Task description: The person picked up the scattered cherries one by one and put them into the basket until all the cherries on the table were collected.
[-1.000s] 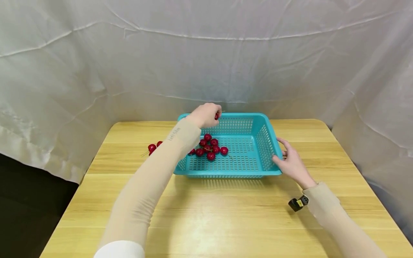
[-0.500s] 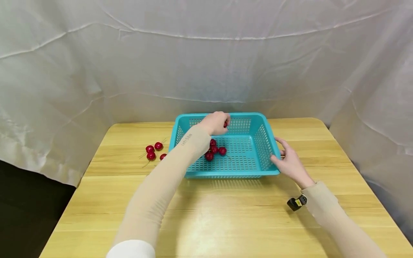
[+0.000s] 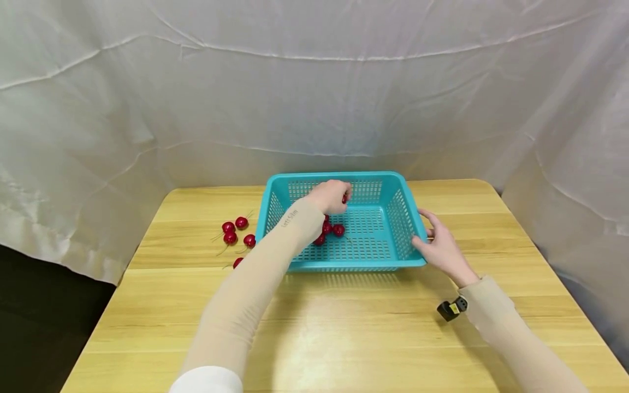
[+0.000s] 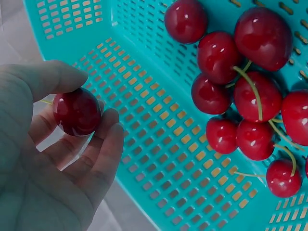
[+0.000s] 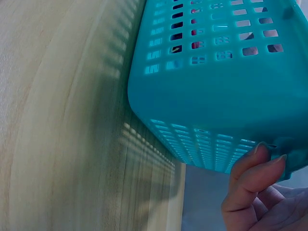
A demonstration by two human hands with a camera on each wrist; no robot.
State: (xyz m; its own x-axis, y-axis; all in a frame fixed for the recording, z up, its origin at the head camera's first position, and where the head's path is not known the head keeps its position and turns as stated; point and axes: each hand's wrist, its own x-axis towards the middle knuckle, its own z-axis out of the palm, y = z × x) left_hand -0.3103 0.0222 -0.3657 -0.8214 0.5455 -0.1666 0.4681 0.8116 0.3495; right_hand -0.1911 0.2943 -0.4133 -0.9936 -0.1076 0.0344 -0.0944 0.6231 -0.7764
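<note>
Evidently the left hand pinched a cherry over the basket, where other cherries lay. Meanwhile the right hand gripped the basket's right end, presumably to steady it.

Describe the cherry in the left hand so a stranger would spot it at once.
On the wooden table, find the turquoise basket. Over it, the left hand pinches a single round, dark red cherry. The other cherries in view lie in the basket or on the table beside it; this one alone is held.
</note>
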